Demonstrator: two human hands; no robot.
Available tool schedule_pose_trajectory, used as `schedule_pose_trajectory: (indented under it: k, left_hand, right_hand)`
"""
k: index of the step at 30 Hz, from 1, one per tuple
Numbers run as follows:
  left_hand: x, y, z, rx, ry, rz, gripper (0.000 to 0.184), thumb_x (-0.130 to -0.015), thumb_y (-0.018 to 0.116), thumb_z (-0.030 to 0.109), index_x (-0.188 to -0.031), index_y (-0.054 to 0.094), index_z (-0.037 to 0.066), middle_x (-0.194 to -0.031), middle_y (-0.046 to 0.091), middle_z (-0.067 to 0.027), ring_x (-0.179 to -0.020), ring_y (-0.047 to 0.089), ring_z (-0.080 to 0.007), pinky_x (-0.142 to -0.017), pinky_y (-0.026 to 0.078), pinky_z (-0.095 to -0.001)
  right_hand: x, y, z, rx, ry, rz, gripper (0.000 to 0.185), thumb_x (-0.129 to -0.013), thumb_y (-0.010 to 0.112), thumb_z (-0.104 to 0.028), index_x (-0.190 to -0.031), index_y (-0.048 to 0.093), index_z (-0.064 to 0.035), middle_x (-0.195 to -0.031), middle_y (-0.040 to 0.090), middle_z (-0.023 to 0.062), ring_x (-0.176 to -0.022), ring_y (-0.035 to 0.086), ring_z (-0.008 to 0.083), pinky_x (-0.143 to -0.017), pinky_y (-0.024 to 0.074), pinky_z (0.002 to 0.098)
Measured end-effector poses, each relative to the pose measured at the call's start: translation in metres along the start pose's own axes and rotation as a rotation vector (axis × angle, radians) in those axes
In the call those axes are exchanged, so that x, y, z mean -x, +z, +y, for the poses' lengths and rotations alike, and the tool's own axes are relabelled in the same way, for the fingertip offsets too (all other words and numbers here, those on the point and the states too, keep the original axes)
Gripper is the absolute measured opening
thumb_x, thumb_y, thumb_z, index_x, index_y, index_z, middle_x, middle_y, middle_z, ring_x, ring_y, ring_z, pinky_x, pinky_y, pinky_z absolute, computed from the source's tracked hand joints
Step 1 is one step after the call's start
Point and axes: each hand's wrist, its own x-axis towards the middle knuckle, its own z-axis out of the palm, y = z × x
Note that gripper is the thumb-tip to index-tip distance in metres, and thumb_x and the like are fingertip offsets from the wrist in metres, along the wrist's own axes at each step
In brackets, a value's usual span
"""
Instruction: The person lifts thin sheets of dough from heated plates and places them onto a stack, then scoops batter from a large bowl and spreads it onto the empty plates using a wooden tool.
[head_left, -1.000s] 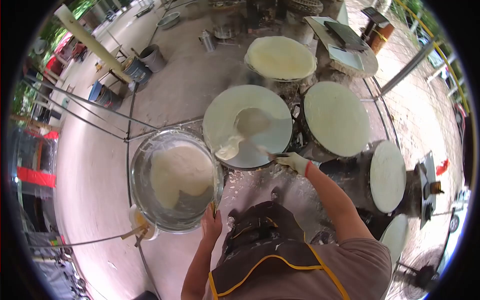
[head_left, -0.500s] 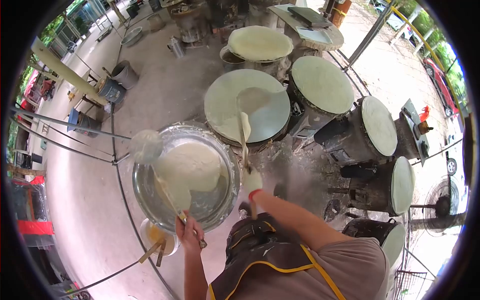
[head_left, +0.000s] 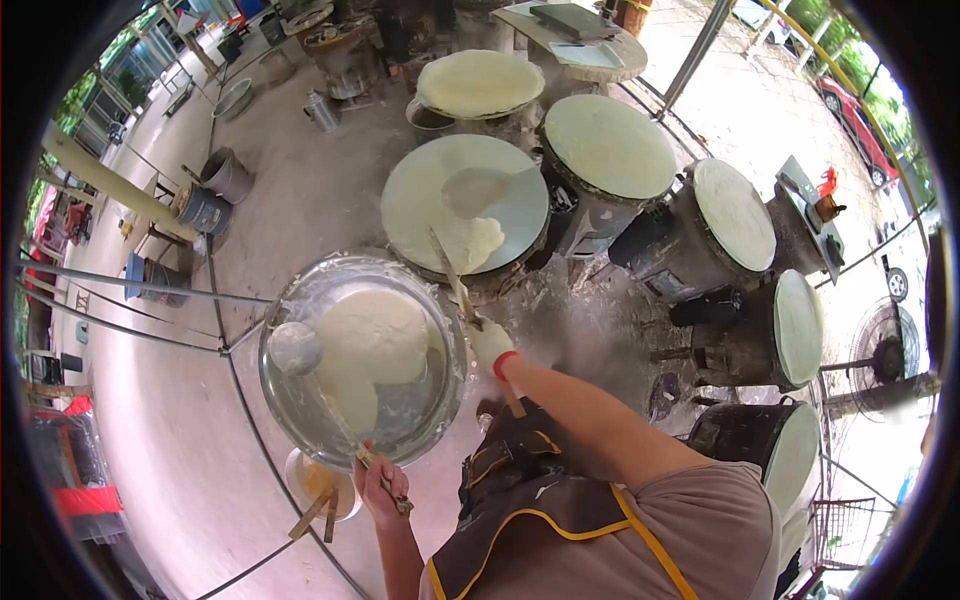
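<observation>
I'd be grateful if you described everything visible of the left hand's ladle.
The ladle looks metallic, with a round, whitish bowl and long, thin handle. The left hand grips the handle near its lower end; it slants up and left over the basin, bowl near its left wall. Whether bowl and basin touch is unclear.

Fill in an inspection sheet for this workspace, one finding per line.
Surface: round griddle, partly coated with pale batter.
Job's things: metal basin holding more batter; ladle over the basin; scraper with its tip at the griddle, contact unclear.
Clutter: white bucket beside the basin, sticks in it.
Hands: left hand on the ladle's handle; right hand, gloved, grips the scraper.
Cables: dark lines on the floor; cable or hose, cannot tell.
Surroundings: drum-shaped stoves, fan and red car toward the right.
</observation>
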Motion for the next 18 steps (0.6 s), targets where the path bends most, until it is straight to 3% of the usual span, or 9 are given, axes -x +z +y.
schedule_pose_trajectory:
  k: [3,7,8,12,16,18]
  left_hand:
    - [0.002,0.015,-0.004,-0.036,-0.009,-0.018,0.030,-0.090,0.044,0.006,-0.120,0.042,0.005,-0.062,0.039,-0.0008,-0.035,0.033,-0.0059,-0.032,0.029,-0.0207]
    - [0.006,0.032,-0.018,-0.054,0.013,-0.029,0.028,-0.090,0.044,0.005,-0.117,0.042,0.005,-0.062,0.038,-0.0008,-0.035,0.032,-0.0055,-0.032,0.029,-0.0206]
    - [0.007,0.038,-0.023,-0.038,0.005,-0.020,0.027,-0.090,0.044,0.005,-0.117,0.043,0.006,-0.062,0.039,-0.0009,-0.035,0.032,-0.0055,-0.031,0.029,-0.0206]
    - [0.010,0.075,-0.045,0.083,-0.025,0.005,0.024,-0.092,0.043,0.008,-0.116,0.044,0.007,-0.065,0.039,-0.0016,-0.035,0.032,-0.0059,-0.032,0.030,-0.0207]
    - [0.016,0.113,-0.073,0.163,-0.019,-0.071,0.023,-0.095,0.042,0.013,-0.117,0.046,0.008,-0.067,0.037,-0.0014,-0.039,0.033,-0.0057,-0.033,0.032,-0.0197]
    - [0.015,0.136,-0.087,0.196,-0.029,-0.066,0.023,-0.095,0.043,0.013,-0.117,0.046,0.007,-0.067,0.037,-0.0018,-0.039,0.033,-0.0062,-0.034,0.032,-0.0202]
  right_hand:
    - [-0.011,-0.038,0.017,-0.081,0.067,0.137,0.036,-0.087,0.048,-0.031,-0.105,0.059,-0.0024,-0.084,0.063,0.0234,-0.084,0.062,0.0366,-0.072,0.0469,0.0434]
    - [-0.019,-0.037,0.013,-0.193,-0.042,0.076,0.044,-0.086,0.048,-0.041,-0.111,0.058,-0.0057,-0.099,0.061,0.0250,-0.097,0.058,0.0396,-0.082,0.0451,0.0465]
    - [-0.003,-0.050,-0.003,0.153,-0.086,-0.116,0.043,-0.086,0.048,-0.042,-0.112,0.058,-0.0084,-0.099,0.062,0.0229,-0.096,0.058,0.0389,-0.082,0.0454,0.0464]
    - [-0.005,-0.086,0.054,0.003,-0.092,-0.111,0.040,-0.087,0.049,-0.036,-0.115,0.056,-0.0087,-0.098,0.062,0.0232,-0.094,0.057,0.0407,-0.081,0.0458,0.0461]
    - [-0.049,-0.138,0.064,-0.069,-0.139,0.049,0.035,-0.084,0.053,-0.031,-0.100,0.061,-0.0018,-0.079,0.063,0.0212,-0.073,0.062,0.0355,-0.063,0.0461,0.0434]
    - [-0.039,-0.159,0.056,0.082,-0.187,-0.166,0.035,-0.085,0.052,-0.032,-0.100,0.061,-0.0019,-0.079,0.063,0.0214,-0.074,0.062,0.0362,-0.063,0.0460,0.0439]
